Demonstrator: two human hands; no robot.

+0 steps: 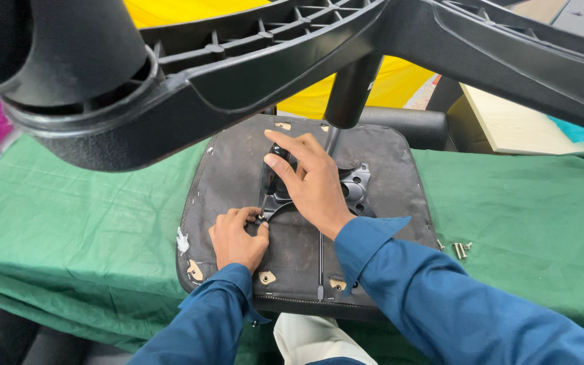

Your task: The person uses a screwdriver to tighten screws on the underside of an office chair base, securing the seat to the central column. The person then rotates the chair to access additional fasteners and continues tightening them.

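Sitting centred on the upturned seat pan [238,169], the black metal mechanism plate [356,189] is under both hands. Right hand [312,182] grips a black-handled screwdriver [272,179] upright; left hand [238,236] is pinched at its tip, probably steadying a screw, too small to tell. Risk: driver cams out and jabs the left fingers. Loose screws [461,249] on the green cloth [69,223] near the edge could roll off. Chair base [238,61] looms overhead.

Worktop [69,223] draped in green cloth, upturned chair seat [238,169] lying on it, small loose screws [459,249] on the cloth beside the seat
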